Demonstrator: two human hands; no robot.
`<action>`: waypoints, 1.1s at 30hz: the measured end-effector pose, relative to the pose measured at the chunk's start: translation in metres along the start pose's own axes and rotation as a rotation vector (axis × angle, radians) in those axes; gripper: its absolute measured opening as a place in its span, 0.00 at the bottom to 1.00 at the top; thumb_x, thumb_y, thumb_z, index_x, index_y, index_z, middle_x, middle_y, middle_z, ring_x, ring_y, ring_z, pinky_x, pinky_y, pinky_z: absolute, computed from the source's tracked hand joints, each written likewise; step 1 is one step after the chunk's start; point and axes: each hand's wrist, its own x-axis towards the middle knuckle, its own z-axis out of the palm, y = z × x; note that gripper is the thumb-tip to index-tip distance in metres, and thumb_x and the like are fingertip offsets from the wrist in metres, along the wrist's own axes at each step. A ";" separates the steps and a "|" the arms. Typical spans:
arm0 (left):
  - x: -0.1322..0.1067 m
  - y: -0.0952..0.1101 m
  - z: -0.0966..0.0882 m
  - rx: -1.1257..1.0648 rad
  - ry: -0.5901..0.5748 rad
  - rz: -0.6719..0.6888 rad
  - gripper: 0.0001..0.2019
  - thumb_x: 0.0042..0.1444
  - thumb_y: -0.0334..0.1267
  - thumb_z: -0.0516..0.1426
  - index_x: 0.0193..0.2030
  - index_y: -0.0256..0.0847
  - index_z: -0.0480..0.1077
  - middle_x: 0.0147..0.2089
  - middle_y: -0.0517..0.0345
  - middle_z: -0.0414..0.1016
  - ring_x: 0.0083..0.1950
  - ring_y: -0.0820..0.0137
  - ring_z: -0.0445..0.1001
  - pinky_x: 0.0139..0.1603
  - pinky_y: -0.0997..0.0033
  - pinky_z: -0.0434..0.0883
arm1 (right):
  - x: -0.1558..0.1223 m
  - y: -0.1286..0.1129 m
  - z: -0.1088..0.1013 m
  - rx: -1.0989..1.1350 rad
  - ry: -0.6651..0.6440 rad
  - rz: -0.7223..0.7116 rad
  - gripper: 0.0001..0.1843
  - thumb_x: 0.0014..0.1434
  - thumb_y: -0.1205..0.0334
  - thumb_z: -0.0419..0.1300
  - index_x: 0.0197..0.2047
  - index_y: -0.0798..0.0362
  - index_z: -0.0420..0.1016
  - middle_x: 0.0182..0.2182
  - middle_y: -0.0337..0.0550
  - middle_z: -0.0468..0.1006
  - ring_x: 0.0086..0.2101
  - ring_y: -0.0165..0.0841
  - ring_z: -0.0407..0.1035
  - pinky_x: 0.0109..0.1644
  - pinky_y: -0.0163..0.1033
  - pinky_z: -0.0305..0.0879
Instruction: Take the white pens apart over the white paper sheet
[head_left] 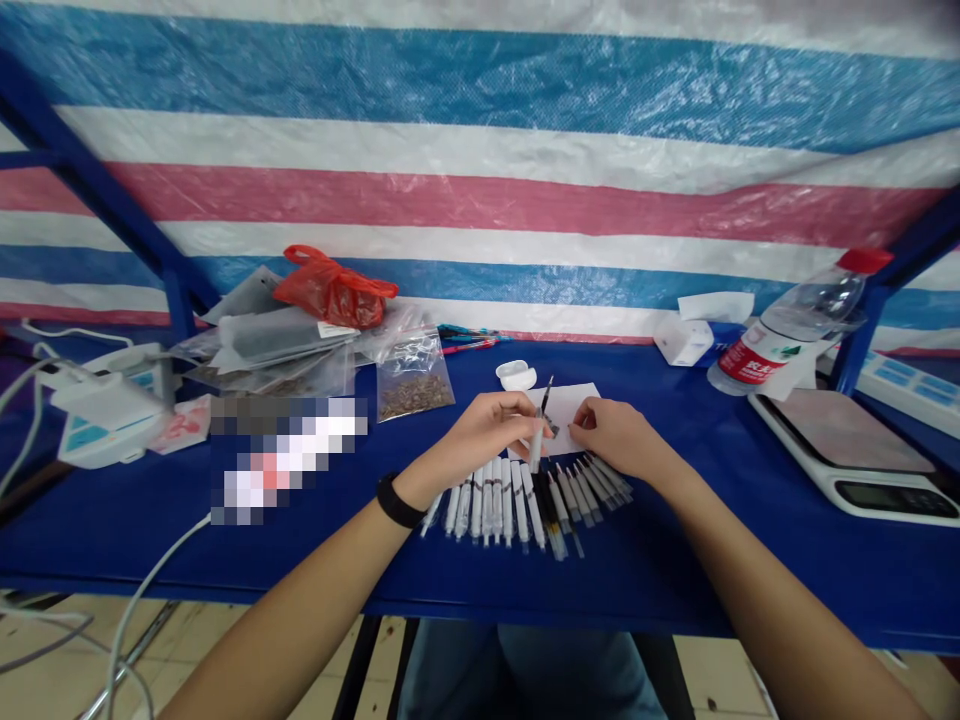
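My left hand (501,425) is closed around a slim pen-like piece (537,445), held upright with a dark, thin upper end and a pale, see-through lower end. To its right, my right hand (615,432) has its fingers pinched together over a white paper sheet (581,398); what lies in them, if anything, I cannot make out. Below both hands runs a fanned row: white pens (487,505) on the left, a few dark slim sticks (553,515) in the middle, grey translucent tubes (589,490) on the right. A small dark piece on the paper is partly hidden by my left fingers.
Behind the hands sits an open white earphone case (516,375). Bags (415,385), a red plastic bag (337,290) and white devices (112,410) crowd the left. A bottle (780,335), tissue pack (690,340) and digital scale (855,445) stand right. A cable (161,570) crosses the blue table's edge.
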 end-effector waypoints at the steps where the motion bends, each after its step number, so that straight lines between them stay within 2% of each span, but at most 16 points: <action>1: 0.000 0.000 0.000 0.004 -0.009 0.001 0.08 0.57 0.38 0.60 0.32 0.36 0.72 0.36 0.49 0.80 0.36 0.67 0.81 0.34 0.70 0.78 | 0.001 0.001 0.001 0.000 0.009 0.000 0.03 0.59 0.64 0.61 0.35 0.53 0.77 0.36 0.48 0.83 0.37 0.39 0.76 0.36 0.37 0.60; 5: 0.000 -0.002 0.000 0.044 -0.058 -0.008 0.09 0.57 0.40 0.62 0.31 0.37 0.71 0.35 0.51 0.79 0.35 0.68 0.80 0.34 0.72 0.77 | 0.002 0.002 0.000 0.014 0.095 0.011 0.03 0.53 0.66 0.64 0.28 0.53 0.75 0.30 0.47 0.81 0.33 0.38 0.75 0.34 0.37 0.60; 7: -0.001 -0.001 0.001 0.057 -0.100 -0.020 0.10 0.58 0.42 0.62 0.31 0.37 0.71 0.34 0.51 0.78 0.33 0.69 0.79 0.33 0.72 0.77 | 0.001 0.004 -0.005 0.119 0.154 0.004 0.06 0.49 0.66 0.66 0.24 0.51 0.73 0.26 0.44 0.79 0.29 0.36 0.72 0.33 0.38 0.59; 10: -0.004 0.001 0.003 0.033 -0.155 -0.044 0.12 0.58 0.44 0.63 0.33 0.36 0.71 0.33 0.51 0.78 0.31 0.69 0.78 0.32 0.71 0.76 | -0.005 0.006 -0.017 0.553 0.166 -0.068 0.06 0.47 0.62 0.66 0.23 0.51 0.74 0.22 0.40 0.75 0.25 0.33 0.66 0.30 0.38 0.58; 14: -0.008 0.003 0.004 -0.046 -0.227 -0.048 0.13 0.56 0.45 0.64 0.33 0.36 0.72 0.36 0.49 0.79 0.33 0.68 0.80 0.33 0.70 0.76 | -0.016 0.001 -0.031 1.267 0.030 -0.199 0.13 0.46 0.53 0.71 0.26 0.51 0.75 0.23 0.36 0.71 0.24 0.28 0.61 0.30 0.37 0.60; 17: -0.009 0.003 0.005 -0.105 -0.282 -0.046 0.14 0.55 0.45 0.66 0.33 0.36 0.71 0.36 0.50 0.80 0.33 0.68 0.80 0.33 0.71 0.75 | -0.024 -0.008 -0.029 1.510 -0.056 -0.241 0.15 0.46 0.53 0.74 0.27 0.51 0.74 0.20 0.31 0.62 0.23 0.26 0.54 0.29 0.35 0.58; 20: -0.012 0.003 0.006 -0.166 -0.313 -0.046 0.15 0.55 0.46 0.66 0.34 0.36 0.72 0.35 0.51 0.80 0.31 0.68 0.79 0.31 0.71 0.74 | -0.028 -0.018 -0.022 1.611 -0.172 -0.268 0.17 0.48 0.51 0.73 0.25 0.51 0.71 0.19 0.29 0.56 0.22 0.26 0.48 0.26 0.34 0.54; 24: -0.014 0.003 0.008 -0.200 -0.329 -0.042 0.13 0.55 0.45 0.66 0.35 0.36 0.73 0.37 0.50 0.80 0.34 0.68 0.80 0.32 0.71 0.75 | -0.030 -0.025 -0.015 1.661 -0.262 -0.306 0.22 0.49 0.49 0.72 0.23 0.51 0.65 0.20 0.30 0.53 0.22 0.26 0.46 0.26 0.33 0.54; 29: -0.014 0.003 0.007 -0.198 -0.328 -0.044 0.14 0.55 0.45 0.67 0.36 0.35 0.74 0.38 0.49 0.80 0.34 0.67 0.80 0.32 0.71 0.75 | -0.033 -0.025 -0.014 1.587 -0.244 -0.343 0.20 0.51 0.46 0.71 0.27 0.49 0.67 0.20 0.29 0.51 0.22 0.27 0.47 0.25 0.34 0.55; 33: -0.014 0.004 0.008 -0.207 -0.321 -0.043 0.15 0.55 0.46 0.67 0.37 0.36 0.74 0.37 0.50 0.80 0.34 0.67 0.80 0.33 0.71 0.76 | -0.033 -0.024 -0.013 1.610 -0.245 -0.347 0.18 0.51 0.48 0.72 0.28 0.49 0.70 0.20 0.29 0.51 0.22 0.26 0.47 0.25 0.33 0.54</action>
